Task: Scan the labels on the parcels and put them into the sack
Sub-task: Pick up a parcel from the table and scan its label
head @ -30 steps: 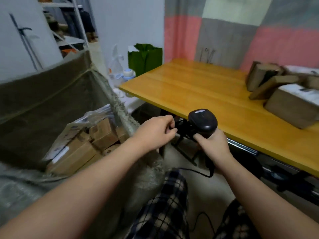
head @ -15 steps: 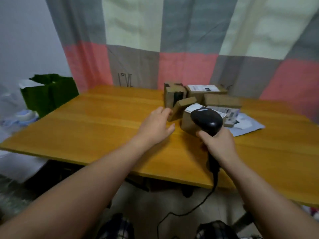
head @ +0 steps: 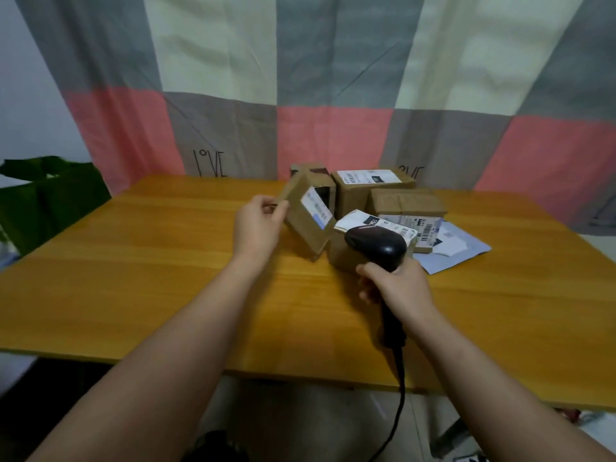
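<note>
Left hand (head: 258, 225) pinches a tilted cardboard parcel (head: 308, 218); right hand (head: 398, 285) grips the black barcode scanner (head: 376, 243) just beside it.

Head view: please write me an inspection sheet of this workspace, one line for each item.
Surface: wooden table, parcels at its far side.
Job's things: tilted parcel, label showing; scanner; more boxes piled behind; grey mailer beside them; sack not in view.
Clutter: nothing seen.
Grips: left hand holds tilted parcel; right hand holds scanner.
Cables: scanner's cable hangs past near edge.
Surroundings: checked curtain behind; green bag at left.
</note>
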Motion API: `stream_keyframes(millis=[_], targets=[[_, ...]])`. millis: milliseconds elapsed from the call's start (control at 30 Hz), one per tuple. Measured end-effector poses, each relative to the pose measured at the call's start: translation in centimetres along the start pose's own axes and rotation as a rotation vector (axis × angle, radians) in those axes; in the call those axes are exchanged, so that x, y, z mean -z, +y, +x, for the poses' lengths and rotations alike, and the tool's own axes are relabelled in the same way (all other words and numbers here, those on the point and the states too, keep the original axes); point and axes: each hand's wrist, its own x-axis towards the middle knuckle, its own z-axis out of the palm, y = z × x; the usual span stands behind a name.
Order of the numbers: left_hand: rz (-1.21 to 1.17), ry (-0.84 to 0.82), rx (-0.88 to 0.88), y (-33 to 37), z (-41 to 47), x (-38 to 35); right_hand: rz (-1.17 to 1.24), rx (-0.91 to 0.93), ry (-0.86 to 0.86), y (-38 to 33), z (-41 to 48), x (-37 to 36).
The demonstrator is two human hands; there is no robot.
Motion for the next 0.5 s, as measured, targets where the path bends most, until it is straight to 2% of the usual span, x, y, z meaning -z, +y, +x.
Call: stream_keyframes(millis=[133,200,267,367,500], targets=[[-0.292,0.032,0.123,-2.2,-3.3,5.5,0.241,-0.049,-0.097,-1.2,-1.1,-2.0],[-0.366,0.003,0.132,-2.8,-5.0,7.3,0.400,-0.089,-0.119,-1.7,-1.5,-3.5],[-0.390,-0.047,0.119,-3.2,-6.5,9.0,0.414,-0.077,-0.100,-2.1,-2.0,-4.9],[-0.327,-0.115,0.081,-3.3,-7.7,11.1,0.353,0.011,-0.119,-2.8,-2.6,-6.1],[0.004,-0.240,-0.100,-2.8,-7.4,13.5,0.221,0.161,-0.236,-3.7,-3.8,-7.7]])
